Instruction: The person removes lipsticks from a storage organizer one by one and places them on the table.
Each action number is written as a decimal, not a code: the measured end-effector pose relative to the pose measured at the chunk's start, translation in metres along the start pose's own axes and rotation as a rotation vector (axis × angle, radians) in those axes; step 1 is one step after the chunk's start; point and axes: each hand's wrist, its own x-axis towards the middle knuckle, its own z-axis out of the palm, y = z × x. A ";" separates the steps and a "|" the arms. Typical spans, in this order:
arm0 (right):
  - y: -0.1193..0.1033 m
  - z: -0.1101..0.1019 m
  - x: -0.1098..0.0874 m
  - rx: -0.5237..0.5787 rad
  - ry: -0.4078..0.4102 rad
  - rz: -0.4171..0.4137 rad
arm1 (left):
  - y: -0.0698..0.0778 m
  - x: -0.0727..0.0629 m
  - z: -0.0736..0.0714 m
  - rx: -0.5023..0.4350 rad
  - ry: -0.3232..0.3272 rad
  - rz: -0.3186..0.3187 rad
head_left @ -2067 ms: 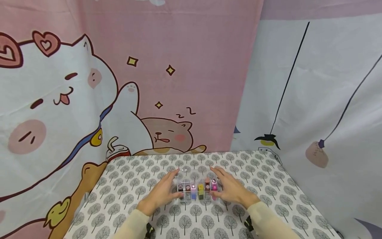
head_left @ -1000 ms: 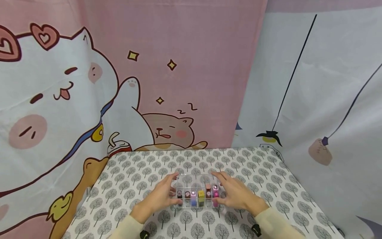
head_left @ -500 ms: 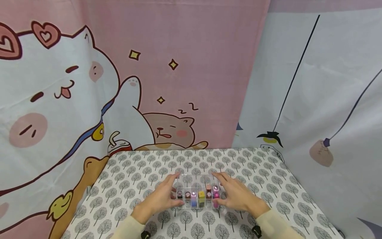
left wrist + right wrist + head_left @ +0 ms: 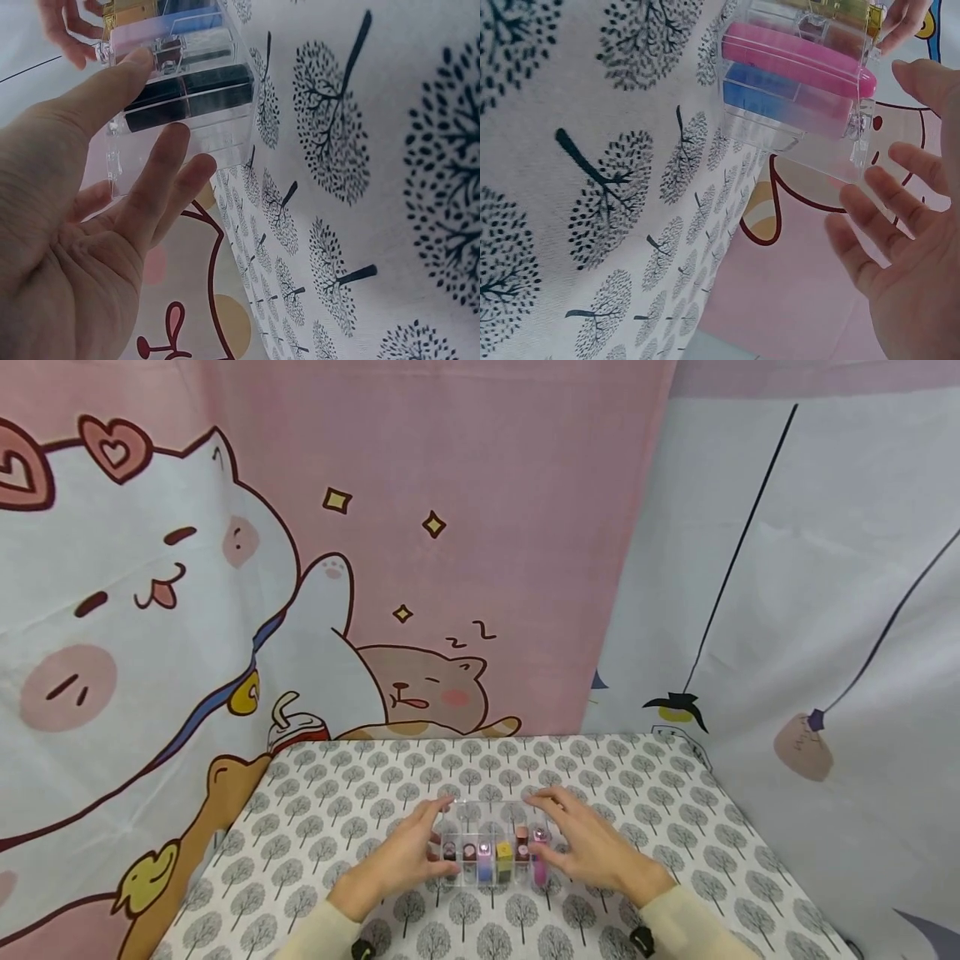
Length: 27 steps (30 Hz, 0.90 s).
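Observation:
A clear compartmented lipstick organizer [image 4: 491,814] stands on the table, several colourful lipsticks upright in its front row. At its left end my left hand [image 4: 401,852] holds it, thumb at the front and fingers along the side and back. The left wrist view shows a black tube [image 4: 187,97] beside that hand's thumb. My right hand [image 4: 596,847] is near the right end, fingers spread; in the right wrist view it looks apart from the organizer. A bright pink tube [image 4: 795,56] and a blue-and-pink tube [image 4: 765,94] stand there.
A white cloth [image 4: 360,877] printed with grey trees covers the table. Behind it hangs a pink cartoon curtain [image 4: 510,527]; a pale curtain [image 4: 720,568] with hanging lamps borders the right side.
The organizer has come nearer to me across the table, both hands moving with it. Just now my right hand's thumb has shifted up and back from its front.

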 end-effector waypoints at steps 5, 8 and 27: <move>0.000 -0.003 0.004 -0.034 0.052 -0.044 | 0.001 0.002 -0.001 0.001 -0.006 0.006; 0.000 -0.003 0.007 -0.057 0.082 -0.085 | 0.002 0.002 -0.002 0.002 -0.005 0.006; -0.006 0.004 0.019 -0.001 -0.034 -0.222 | 0.002 0.002 -0.002 0.009 -0.011 -0.003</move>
